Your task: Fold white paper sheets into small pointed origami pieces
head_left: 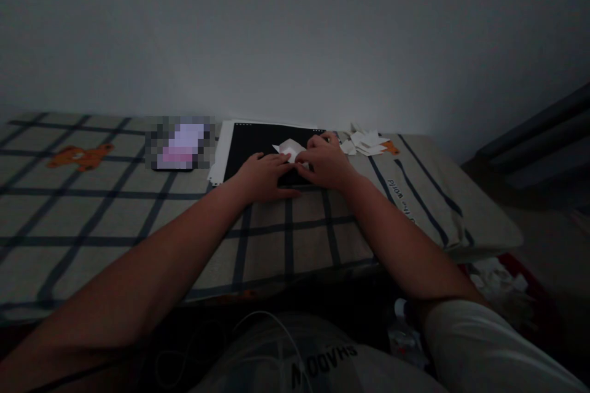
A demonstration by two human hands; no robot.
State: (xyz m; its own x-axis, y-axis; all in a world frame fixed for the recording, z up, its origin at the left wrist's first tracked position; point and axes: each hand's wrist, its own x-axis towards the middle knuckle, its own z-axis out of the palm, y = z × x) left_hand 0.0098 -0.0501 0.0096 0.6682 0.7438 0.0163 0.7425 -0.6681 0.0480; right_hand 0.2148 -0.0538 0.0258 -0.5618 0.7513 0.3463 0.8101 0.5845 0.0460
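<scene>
A small folded piece of white paper [289, 145] lies on a black sheet or board [246, 150], which has white pages under its left edge. My left hand [265, 178] rests flat from the left, its fingertips on the paper's lower part and its thumb stretched out apart. At the paper's right side is my right hand [328, 163], with bent fingers and the thumb and index finger pinched at the paper's edge. The fingers partly cover the paper, so its full shape is hidden. Beyond my right hand, a pile of folded white paper pieces [367, 141] lies on the cloth.
A checked tablecloth [184, 215] with orange bear prints covers the table against a grey wall [295, 31]. A lit phone [182, 146], partly pixelated, lies at left. Below right are a red bin [546, 295] holding crumpled white paper and a clear bottle [403, 338].
</scene>
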